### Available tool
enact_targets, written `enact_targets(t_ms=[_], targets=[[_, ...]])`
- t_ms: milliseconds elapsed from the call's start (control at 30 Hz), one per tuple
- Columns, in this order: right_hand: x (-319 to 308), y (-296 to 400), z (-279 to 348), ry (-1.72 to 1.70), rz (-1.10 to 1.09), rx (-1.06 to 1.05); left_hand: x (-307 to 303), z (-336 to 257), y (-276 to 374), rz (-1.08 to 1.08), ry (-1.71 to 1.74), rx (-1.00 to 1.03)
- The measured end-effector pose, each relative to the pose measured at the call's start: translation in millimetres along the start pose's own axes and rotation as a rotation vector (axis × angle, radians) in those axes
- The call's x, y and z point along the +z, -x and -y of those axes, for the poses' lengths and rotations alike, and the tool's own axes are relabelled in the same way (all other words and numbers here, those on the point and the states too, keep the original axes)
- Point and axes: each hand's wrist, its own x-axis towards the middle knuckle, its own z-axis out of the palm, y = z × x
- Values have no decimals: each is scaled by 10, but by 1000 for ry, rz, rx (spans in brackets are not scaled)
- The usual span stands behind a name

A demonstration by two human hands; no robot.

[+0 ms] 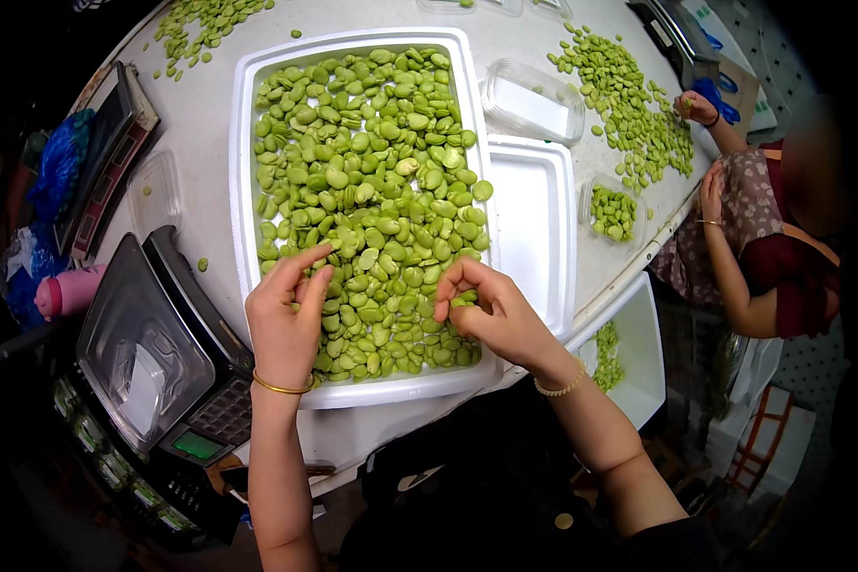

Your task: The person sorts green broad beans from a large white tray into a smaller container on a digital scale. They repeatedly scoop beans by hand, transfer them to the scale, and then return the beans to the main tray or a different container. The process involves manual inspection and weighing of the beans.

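A white foam tray (240, 179) lies before me, spread with shelled green broad beans (372, 193). My left hand (284, 307) is over the tray's near left part, palm turned inward. Its thumb and index finger are apart beside the beans, and I see nothing held between them. Over the near right part, my right hand (504, 309) has its fingers curled around a few broad beans (464, 297). These show between the fingertips and the thumb; whatever lies deeper in the palm is hidden.
A digital scale (232, 411) bearing a clear plastic container (139, 390) stands left of the tray. Right of it are an open white foam box (533, 229), stacked clear containers (533, 100) and a bean pile (625, 100). A co-worker's hand (695, 107) is beyond.
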Motion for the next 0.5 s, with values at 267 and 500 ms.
enact_targets(t_ms=[267,500], targets=[[310,-92,-71,889,-135,-270,29,-47,229,277,-545,185],[274,-124,-81,846,-171,-297,109,-25,192,265,-534,181]])
